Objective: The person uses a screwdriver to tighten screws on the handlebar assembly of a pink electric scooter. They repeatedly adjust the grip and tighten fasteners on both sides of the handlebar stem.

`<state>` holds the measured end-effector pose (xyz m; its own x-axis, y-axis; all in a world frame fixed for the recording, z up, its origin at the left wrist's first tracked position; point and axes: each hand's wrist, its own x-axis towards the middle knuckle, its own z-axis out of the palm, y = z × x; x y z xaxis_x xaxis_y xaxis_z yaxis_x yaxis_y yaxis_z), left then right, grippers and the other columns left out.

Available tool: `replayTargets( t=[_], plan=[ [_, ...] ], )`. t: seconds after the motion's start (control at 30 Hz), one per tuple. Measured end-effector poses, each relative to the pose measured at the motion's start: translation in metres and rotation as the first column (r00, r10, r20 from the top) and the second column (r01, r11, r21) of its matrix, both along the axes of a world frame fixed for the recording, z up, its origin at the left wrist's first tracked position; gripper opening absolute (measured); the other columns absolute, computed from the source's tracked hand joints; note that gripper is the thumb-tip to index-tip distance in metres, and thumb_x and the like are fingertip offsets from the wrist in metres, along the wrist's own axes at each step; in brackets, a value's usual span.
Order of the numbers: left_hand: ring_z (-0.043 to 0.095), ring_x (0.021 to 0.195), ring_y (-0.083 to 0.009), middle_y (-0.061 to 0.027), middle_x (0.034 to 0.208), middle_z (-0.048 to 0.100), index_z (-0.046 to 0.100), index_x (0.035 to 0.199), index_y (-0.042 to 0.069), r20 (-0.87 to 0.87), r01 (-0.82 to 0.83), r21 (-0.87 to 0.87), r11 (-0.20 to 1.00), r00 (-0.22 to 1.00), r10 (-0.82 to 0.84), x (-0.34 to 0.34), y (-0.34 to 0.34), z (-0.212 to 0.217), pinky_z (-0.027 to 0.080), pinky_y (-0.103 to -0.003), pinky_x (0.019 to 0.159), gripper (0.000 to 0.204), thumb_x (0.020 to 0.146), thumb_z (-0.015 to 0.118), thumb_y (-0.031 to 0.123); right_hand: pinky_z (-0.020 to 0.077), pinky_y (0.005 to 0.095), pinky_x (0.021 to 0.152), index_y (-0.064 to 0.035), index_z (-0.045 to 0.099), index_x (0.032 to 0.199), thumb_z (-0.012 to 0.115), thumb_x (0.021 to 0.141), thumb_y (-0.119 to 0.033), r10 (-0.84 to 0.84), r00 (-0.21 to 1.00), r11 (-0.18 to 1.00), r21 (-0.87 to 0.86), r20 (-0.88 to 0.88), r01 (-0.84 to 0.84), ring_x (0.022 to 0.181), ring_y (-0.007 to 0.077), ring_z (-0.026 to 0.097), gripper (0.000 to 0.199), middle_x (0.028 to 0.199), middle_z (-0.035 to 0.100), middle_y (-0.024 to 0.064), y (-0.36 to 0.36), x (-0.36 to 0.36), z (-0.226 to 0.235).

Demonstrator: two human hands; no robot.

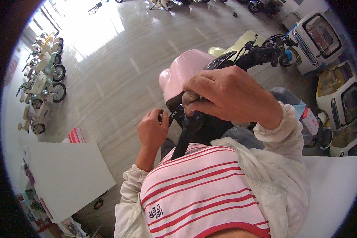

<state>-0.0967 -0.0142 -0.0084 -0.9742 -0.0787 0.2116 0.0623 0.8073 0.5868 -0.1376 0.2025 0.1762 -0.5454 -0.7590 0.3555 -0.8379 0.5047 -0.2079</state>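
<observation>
Right hand [230,95] clamped over the top of a black handlebar assembly [194,119] on the pink scooter [184,71], palm down, probably steadying it while the left hand [152,129] works just beside it on the left; left fingers curled onto a small black part there, exact grasp can't tell. Assembly sits at the scooter's front, behind the pink fairing, close to the person's chest. Its black stem runs roughly from lower left up to the right, pointing toward the far black grip [261,53]. Scooter's nose points away, toward the shiny tiled floor [119,63]
</observation>
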Motion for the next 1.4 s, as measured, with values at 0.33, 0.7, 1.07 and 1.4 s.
replayTargets(
  t=[0.33, 0.7, 1.07, 1.4],
  plan=[
    [0.067, 0.076, -0.0352, -0.0147, 0.086, 0.069, 0.068, 0.092, 0.008, -0.015, -0.004, -0.017, 1.000, 1.000, 0.004, 0.001, 0.000, -0.001, 0.051, -0.045, 0.067, 0.024, 0.091, 0.060, 0.030, 0.0539, 0.0382, 0.061, -0.0094, 0.062, 0.106, 0.074, 0.081, -0.035, 0.001, 0.995, 0.993, -0.114, -0.096, -0.012, 0.072, 0.0319, 0.067, 0.037, 0.089, 0.066, 0.0114, 0.000, 0.000, 0.009],
    [0.067, 0.075, -0.0350, -0.0156, 0.085, 0.069, 0.069, 0.091, 0.007, 0.026, 0.005, -0.008, 1.000, 1.000, -0.005, 0.001, -0.002, 0.002, 0.051, -0.044, 0.067, 0.025, 0.091, 0.060, 0.030, 0.0554, 0.0376, 0.064, -0.0077, 0.062, 0.109, 0.073, 0.081, -0.024, -0.103, 0.993, 0.994, 0.023, -0.054, 0.104, 0.074, 0.0294, 0.068, 0.035, 0.091, 0.067, 0.0096, 0.004, 0.002, 0.014],
    [0.067, 0.078, -0.0357, -0.0154, 0.087, 0.069, 0.068, 0.094, 0.008, 0.030, -0.007, 0.000, 1.000, 1.000, 0.007, 0.001, -0.002, 0.001, 0.051, -0.045, 0.068, 0.025, 0.091, 0.060, 0.031, 0.0547, 0.0382, 0.061, -0.0110, 0.060, 0.117, 0.069, 0.082, -0.018, -0.123, 0.989, 0.989, 0.070, -0.087, 0.129, 0.073, 0.0302, 0.067, 0.037, 0.101, 0.067, 0.0099, 0.004, 0.000, 0.013],
    [0.066, 0.077, -0.0362, -0.0153, 0.086, 0.069, 0.068, 0.091, 0.008, 0.012, -0.002, 0.024, 1.000, 1.000, 0.002, 0.001, -0.001, 0.001, 0.051, -0.044, 0.067, 0.024, 0.090, 0.061, 0.031, 0.0540, 0.0378, 0.061, -0.0121, 0.059, 0.116, 0.070, 0.077, -0.013, -0.021, 1.000, 0.995, 0.101, -0.017, 0.023, 0.070, 0.0322, 0.066, 0.040, 0.097, 0.066, 0.0102, 0.007, 0.003, 0.014]
  ],
)
